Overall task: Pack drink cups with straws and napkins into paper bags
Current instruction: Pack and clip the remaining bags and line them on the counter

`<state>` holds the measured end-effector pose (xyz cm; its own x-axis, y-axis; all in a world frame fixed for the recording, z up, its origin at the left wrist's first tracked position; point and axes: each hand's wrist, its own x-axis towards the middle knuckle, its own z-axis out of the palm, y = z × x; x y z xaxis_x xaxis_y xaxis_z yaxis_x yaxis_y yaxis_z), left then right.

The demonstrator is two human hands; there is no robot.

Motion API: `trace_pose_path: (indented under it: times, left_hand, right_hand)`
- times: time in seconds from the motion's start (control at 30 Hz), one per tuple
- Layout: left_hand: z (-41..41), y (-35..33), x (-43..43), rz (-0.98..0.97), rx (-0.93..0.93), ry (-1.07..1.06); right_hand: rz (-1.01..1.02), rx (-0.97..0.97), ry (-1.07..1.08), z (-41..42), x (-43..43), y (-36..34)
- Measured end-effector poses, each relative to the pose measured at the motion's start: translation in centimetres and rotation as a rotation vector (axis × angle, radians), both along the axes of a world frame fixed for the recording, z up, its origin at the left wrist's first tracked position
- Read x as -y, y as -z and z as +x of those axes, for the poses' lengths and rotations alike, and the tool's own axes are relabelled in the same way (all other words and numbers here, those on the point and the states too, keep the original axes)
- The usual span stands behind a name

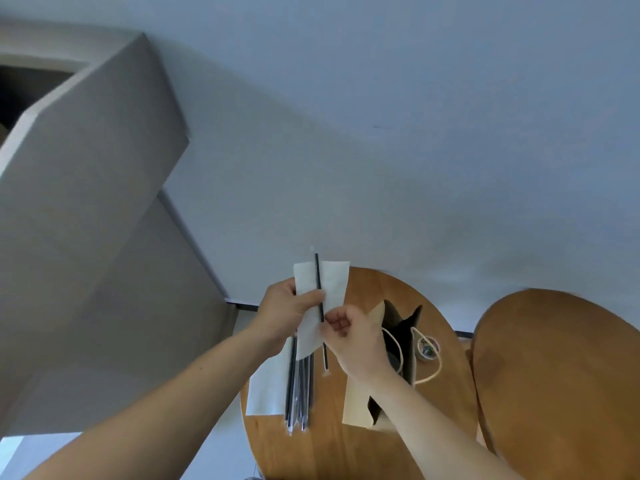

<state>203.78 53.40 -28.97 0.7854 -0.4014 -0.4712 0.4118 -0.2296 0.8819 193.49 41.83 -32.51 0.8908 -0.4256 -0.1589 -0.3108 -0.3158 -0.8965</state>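
Holding a napkin [334,281] and straw [317,271] above our round wooden worktop [332,455].
Our left hand [284,310] grips both, our right hand [353,337] pinches the straw; pale wall [415,133] behind.

- No legible text, label, brand name, number or sign found anywhere in view.
- Coloured marking noted on small round object [427,348] just beside paper bag [356,403]; too blurred and too small to read.
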Motion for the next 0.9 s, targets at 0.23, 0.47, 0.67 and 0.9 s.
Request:
trace_pose_path:
  times: [0.23, 0.47, 0.67, 0.9]
  left_hand:
    - [1.3, -6.4, 2.5, -0.144, 0.076, 0.234]
    - [-0.1, -10.1, 6.5, -0.207, 0.101, 0.364]
    - [-1.2, -9.0, 8.9, -0.161, 0.140, 0.371]
    - [-2.4, -0.7, 6.8, 0.480, 0.284, 0.844]
  right_hand:
    - [0.220, 0.180, 0.005, 0.1, 5.5, -6.8]
    - [0.274, 0.241, -0.009, -1.6, 8.4, -9.4]
    - [0.118, 0.188, 0.087, -3.6, 10.6, -9.5]
    - [-0.104, 0.149, 0.476, -3.1, 14.4, -9.7]
